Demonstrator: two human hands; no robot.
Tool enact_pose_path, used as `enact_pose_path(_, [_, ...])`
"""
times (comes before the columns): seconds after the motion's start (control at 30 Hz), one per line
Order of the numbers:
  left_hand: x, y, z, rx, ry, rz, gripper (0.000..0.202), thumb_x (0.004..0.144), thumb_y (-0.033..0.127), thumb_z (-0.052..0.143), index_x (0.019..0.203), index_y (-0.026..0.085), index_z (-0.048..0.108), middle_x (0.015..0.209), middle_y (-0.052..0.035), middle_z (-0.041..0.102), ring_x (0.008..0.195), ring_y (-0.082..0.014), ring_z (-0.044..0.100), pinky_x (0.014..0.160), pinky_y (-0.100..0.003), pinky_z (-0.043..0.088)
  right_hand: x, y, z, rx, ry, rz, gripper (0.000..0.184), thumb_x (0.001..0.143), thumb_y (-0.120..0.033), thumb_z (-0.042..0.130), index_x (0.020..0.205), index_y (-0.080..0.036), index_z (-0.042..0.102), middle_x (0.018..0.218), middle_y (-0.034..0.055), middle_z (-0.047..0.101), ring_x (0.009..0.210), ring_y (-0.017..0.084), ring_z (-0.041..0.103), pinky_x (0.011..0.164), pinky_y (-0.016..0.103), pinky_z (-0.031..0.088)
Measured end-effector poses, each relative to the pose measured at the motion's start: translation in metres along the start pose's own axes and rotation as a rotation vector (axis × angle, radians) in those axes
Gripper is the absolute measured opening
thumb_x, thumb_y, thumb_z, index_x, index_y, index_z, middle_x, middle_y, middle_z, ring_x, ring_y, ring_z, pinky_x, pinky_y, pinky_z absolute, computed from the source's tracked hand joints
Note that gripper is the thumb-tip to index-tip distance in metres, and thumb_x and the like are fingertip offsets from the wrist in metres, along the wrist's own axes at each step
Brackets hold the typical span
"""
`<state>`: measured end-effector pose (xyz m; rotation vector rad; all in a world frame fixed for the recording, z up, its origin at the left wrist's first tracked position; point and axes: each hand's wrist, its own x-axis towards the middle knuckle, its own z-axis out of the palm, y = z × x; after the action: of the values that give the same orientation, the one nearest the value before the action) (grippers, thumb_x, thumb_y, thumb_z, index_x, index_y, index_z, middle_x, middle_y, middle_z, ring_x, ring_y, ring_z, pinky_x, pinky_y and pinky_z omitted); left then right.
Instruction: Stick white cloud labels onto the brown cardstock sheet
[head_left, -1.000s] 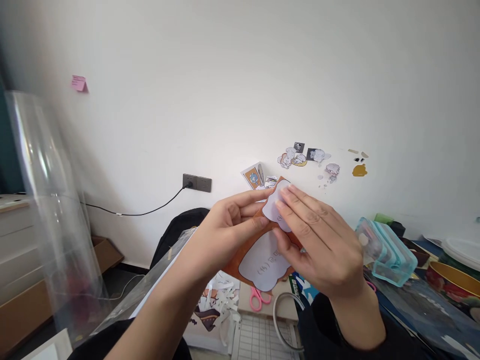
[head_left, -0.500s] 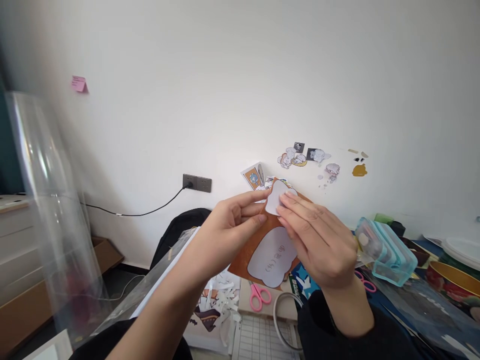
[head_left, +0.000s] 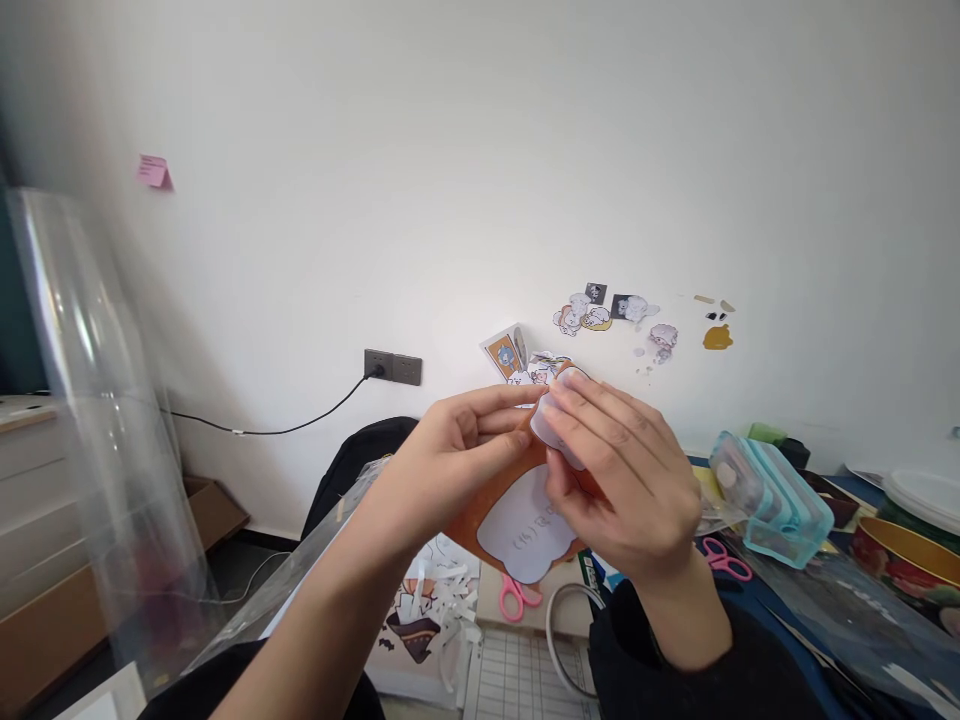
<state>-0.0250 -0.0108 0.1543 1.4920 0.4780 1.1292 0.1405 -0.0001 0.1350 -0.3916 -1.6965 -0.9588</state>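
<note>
Both hands hold up an orange-brown sheet point(head_left: 480, 505) that carries white cut-out paper shapes. My left hand point(head_left: 450, 455) pinches the sheet's upper left edge between thumb and fingers. My right hand point(head_left: 626, 480) lies over the sheet's upper part, fingers curled onto a small white paper shape point(head_left: 551, 425) and pressing it against the sheet. A larger white shape with faint writing point(head_left: 521, 530) shows on the sheet below the fingers. The sheet's right side is hidden behind my right hand.
Below lie pink scissors point(head_left: 514, 597), paper scraps point(head_left: 442, 590) and a gridded mat point(head_left: 525, 675). A teal clear box point(head_left: 772, 495), second pink scissors point(head_left: 724, 560) and a red-gold tin point(head_left: 911, 555) sit right. A clear plastic roll point(head_left: 97, 420) stands left. Stickers point(head_left: 600, 310) and a socket point(head_left: 392, 367) are on the wall.
The sheet has dropped a little and tilted. My right hand's fingers have slid down over the small white shape, covering more of it. My left hand's pinch stays where it was.
</note>
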Motion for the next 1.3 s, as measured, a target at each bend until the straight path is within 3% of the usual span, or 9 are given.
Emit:
enact_pose_path(0.3, [-0.003, 0.002, 0.001, 0.025, 0.049, -0.009, 0.035, 0.085, 0.025, 0.065, 0.120, 0.020, 0.064, 0.105, -0.0068, 0.074, 0.094, -0.0186, 0.070, 0.077, -0.021, 0.055, -0.011, -0.001, 0.006, -0.008, 0.071, 0.003, 0.032, 0.077, -0.001, 0.064, 0.109, -0.004, 0.066, 0.108, 0.0171, 0.072, 0.109, 0.027, 0.064, 0.091, 0.040, 0.057])
enact_pose_path(0.37, [-0.004, 0.002, 0.000, 0.052, 0.047, -0.014, 0.036, 0.086, 0.027, 0.065, 0.122, 0.022, 0.063, 0.106, -0.0073, 0.074, 0.090, -0.0194, 0.071, 0.074, -0.024, 0.057, -0.013, -0.001, 0.004, 0.065, 0.089, 0.115, 0.034, 0.081, 0.001, 0.058, 0.112, -0.008, 0.065, 0.108, 0.0129, 0.072, 0.105, 0.024, 0.067, 0.088, 0.037, 0.058])
enact_pose_path(0.5, [-0.003, 0.004, -0.001, 0.048, 0.052, -0.045, 0.038, 0.086, 0.027, 0.064, 0.123, 0.022, 0.062, 0.103, -0.0080, 0.075, 0.079, -0.0186, 0.072, 0.066, -0.024, 0.058, -0.011, -0.002, -0.002, 0.145, 0.234, 0.482, 0.028, 0.084, -0.006, 0.060, 0.106, -0.022, 0.069, 0.092, -0.0019, 0.076, 0.080, 0.013, 0.072, 0.071, 0.020, 0.059])
enact_pose_path(0.57, [-0.003, 0.005, -0.001, 0.029, 0.046, -0.057, 0.038, 0.086, 0.027, 0.065, 0.123, 0.021, 0.062, 0.102, -0.0081, 0.075, 0.080, -0.0183, 0.072, 0.064, -0.022, 0.057, -0.009, -0.004, -0.005, 0.137, 0.262, 0.535, 0.026, 0.084, -0.007, 0.062, 0.102, -0.023, 0.071, 0.088, -0.0039, 0.076, 0.075, 0.011, 0.072, 0.067, 0.018, 0.058])
enact_pose_path(0.63, [-0.004, 0.006, -0.001, 0.014, 0.026, -0.056, 0.037, 0.086, 0.026, 0.065, 0.123, 0.021, 0.062, 0.103, -0.0080, 0.075, 0.082, -0.0181, 0.072, 0.065, -0.021, 0.057, -0.007, -0.005, -0.008, 0.125, 0.217, 0.429, 0.031, 0.083, -0.004, 0.061, 0.107, -0.021, 0.070, 0.095, -0.0006, 0.076, 0.081, 0.014, 0.072, 0.072, 0.022, 0.059])
enact_pose_path(0.73, [-0.007, 0.008, -0.002, -0.015, -0.017, -0.043, 0.036, 0.088, 0.026, 0.063, 0.124, 0.022, 0.062, 0.106, -0.0081, 0.074, 0.089, -0.0191, 0.071, 0.072, -0.022, 0.057, -0.006, -0.007, -0.008, 0.114, 0.102, 0.142, 0.036, 0.081, 0.000, 0.057, 0.116, -0.010, 0.064, 0.109, 0.0106, 0.073, 0.101, 0.023, 0.069, 0.084, 0.036, 0.059])
enact_pose_path(0.83, [-0.011, 0.009, -0.003, -0.041, -0.042, -0.039, 0.036, 0.089, 0.023, 0.061, 0.125, 0.022, 0.061, 0.109, -0.0082, 0.073, 0.098, -0.0206, 0.069, 0.081, -0.026, 0.056, -0.005, -0.007, -0.005, 0.034, 0.044, -0.021, 0.032, 0.081, 0.000, 0.058, 0.111, -0.005, 0.065, 0.110, 0.0160, 0.071, 0.110, 0.027, 0.064, 0.086, 0.040, 0.059])
enact_pose_path(1.03, [-0.014, 0.013, -0.004, -0.012, -0.024, -0.057, 0.037, 0.088, 0.021, 0.063, 0.124, 0.022, 0.061, 0.111, -0.0082, 0.072, 0.104, -0.0221, 0.067, 0.084, -0.026, 0.055, -0.007, -0.008, -0.001, -0.046, 0.017, -0.084, 0.028, 0.080, -0.002, 0.062, 0.107, -0.005, 0.066, 0.110, 0.0148, 0.071, 0.112, 0.026, 0.063, 0.089, 0.038, 0.058])
enact_pose_path(1.3, [-0.016, 0.018, 0.002, -0.048, -0.019, -0.055, 0.033, 0.088, 0.018, 0.062, 0.121, 0.023, 0.064, 0.110, -0.0063, 0.073, 0.098, -0.0190, 0.069, 0.082, -0.024, 0.056, -0.010, -0.007, -0.002, -0.033, 0.022, -0.103, 0.027, 0.079, -0.002, 0.062, 0.105, -0.004, 0.067, 0.107, 0.0155, 0.072, 0.109, 0.026, 0.065, 0.088, 0.037, 0.059])
